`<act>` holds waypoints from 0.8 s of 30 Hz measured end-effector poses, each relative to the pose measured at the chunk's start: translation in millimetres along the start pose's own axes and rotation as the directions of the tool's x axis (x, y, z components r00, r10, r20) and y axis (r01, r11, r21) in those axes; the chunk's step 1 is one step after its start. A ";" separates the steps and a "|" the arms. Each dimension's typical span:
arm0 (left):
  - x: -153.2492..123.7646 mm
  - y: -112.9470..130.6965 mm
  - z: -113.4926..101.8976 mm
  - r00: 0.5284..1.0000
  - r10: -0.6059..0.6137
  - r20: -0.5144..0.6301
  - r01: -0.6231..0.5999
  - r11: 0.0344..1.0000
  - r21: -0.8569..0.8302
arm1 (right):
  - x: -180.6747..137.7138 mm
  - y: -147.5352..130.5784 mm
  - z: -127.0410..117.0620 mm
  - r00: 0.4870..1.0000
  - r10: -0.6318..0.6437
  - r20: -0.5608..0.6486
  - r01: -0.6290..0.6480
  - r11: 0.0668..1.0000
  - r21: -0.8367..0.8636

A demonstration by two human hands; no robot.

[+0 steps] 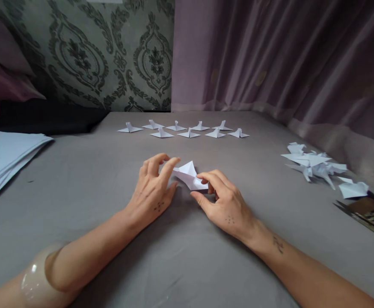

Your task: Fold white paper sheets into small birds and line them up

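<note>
- Head view: the left hand (153,188) curls over the left tip of a half-folded white paper piece (189,175), forefinger and thumb closed on it. The right hand (224,205) nips the right edge between thumb and fingertips.
- The paper lies mid-way across the grey cloth surface (174,256), between both hands, with one flap raised.
- Far off stand two rows of small white paper figures (187,128). A heap of folded white paper (315,164) lies to the right, and a stack of flat white sheets (7,158) to the left.
- The soft cloth gives under pressure, so a crease could run crooked. The thin tip might tear if either pinch drags.
</note>
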State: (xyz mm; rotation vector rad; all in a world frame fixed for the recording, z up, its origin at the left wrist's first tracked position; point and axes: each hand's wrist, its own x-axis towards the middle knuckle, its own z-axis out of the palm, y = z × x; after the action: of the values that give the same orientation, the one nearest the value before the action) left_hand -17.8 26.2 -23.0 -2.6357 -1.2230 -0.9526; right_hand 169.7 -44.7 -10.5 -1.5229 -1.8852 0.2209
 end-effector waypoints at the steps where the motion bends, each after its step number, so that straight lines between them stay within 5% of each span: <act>1: 0.2 -1.9 -0.5 0.999 0.051 0.020 -0.051 0.999 0.014 | -0.5 -0.3 0.7 1.000 -0.009 -0.004 0.009 1.000 -0.007; 7: -0.8 5.8 -11.0 0.943 0.323 0.082 -0.332 0.929 0.163 | -1.8 3.5 2.4 0.999 0.010 -0.036 -0.013 0.996 -0.094; 12: -4.4 18.1 -12.2 0.928 0.345 0.143 -0.371 0.896 0.245 | -3.3 6.7 0.6 0.999 0.041 -0.018 -0.044 0.979 -0.197; 17: -5.0 17.1 -11.4 0.930 0.300 0.214 -0.325 0.941 0.096 | -5.5 6.7 -1.9 0.995 0.026 0.100 -0.002 0.972 -0.234; 24: -4.3 14.2 -11.6 0.888 0.413 0.202 -0.381 0.907 -0.179 | -8.3 10.4 -6.1 0.987 0.028 0.160 0.015 0.965 -0.262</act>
State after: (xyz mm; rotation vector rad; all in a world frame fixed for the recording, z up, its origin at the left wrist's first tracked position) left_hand -15.6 10.0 -13.6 -3.0064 -0.6128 -0.6847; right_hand 182.3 -50.8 -14.9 -1.7312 -2.1057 0.1024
